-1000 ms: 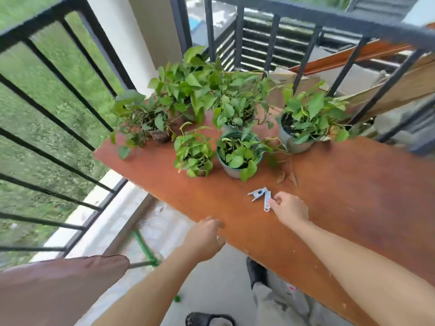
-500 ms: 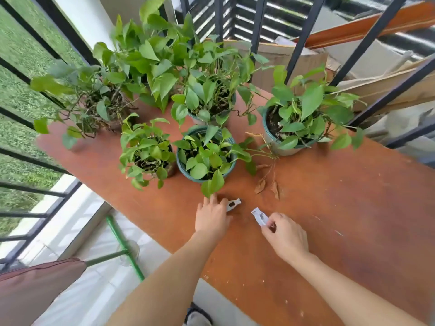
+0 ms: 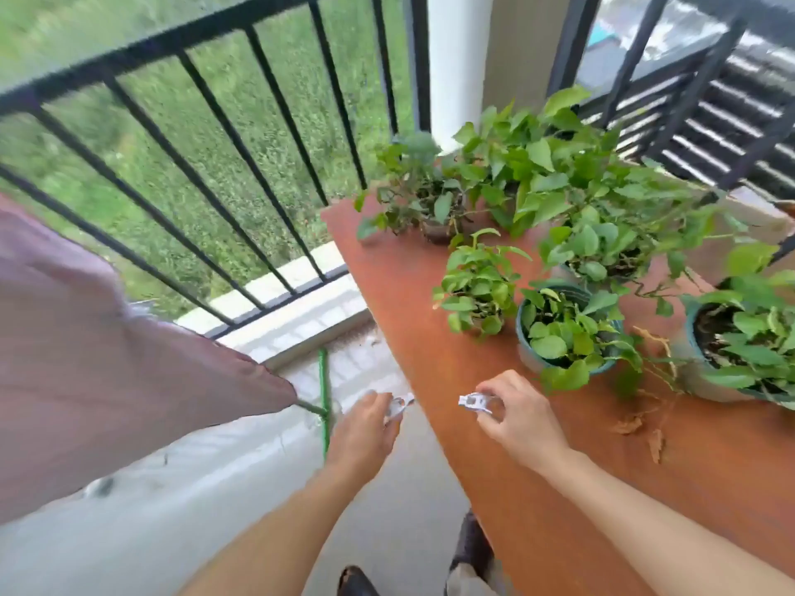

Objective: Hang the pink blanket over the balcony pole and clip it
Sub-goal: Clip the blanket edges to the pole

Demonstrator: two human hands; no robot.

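1. Left grip: your left hand [image 3: 363, 432] pinches a white left-hand clip [image 3: 399, 405] between thumb and fingers. The hand is off the tabletop [image 3: 559, 488], over the floor just beyond its left edge.
2. Right grip: your right hand [image 3: 522, 419] pinches the right-hand clip [image 3: 474, 401] by its rear end, with the nose pointing left. Blur hides whether either clip's jaws are squeezed apart. This hand hovers over the tabletop's left edge, in front of the potted plants [image 3: 563, 333].
3. Task item: the pink blanket [image 3: 107, 359] hangs draped at the left, inside the black railing [image 3: 241, 135]. It covers the green pole [image 3: 310, 407] except for a short end showing at the blanket's lower right corner.
4. Governing relation: the blanket lies to the left of both hands. The pole's long axis appears to run from that exposed end away to the upper left, under the fold. Your left hand is near the exposed end, while your right is well apart from it.
5. Progress, as judged: hanging looks complete, and no clip is visible on the fabric.
6. Recommendation: place the left-hand clip first, at the near corner. Set its jaws across the pole so they bite the fabric over it.
7. Hazard: a clip that catches cloth alone may let the blanket slide.
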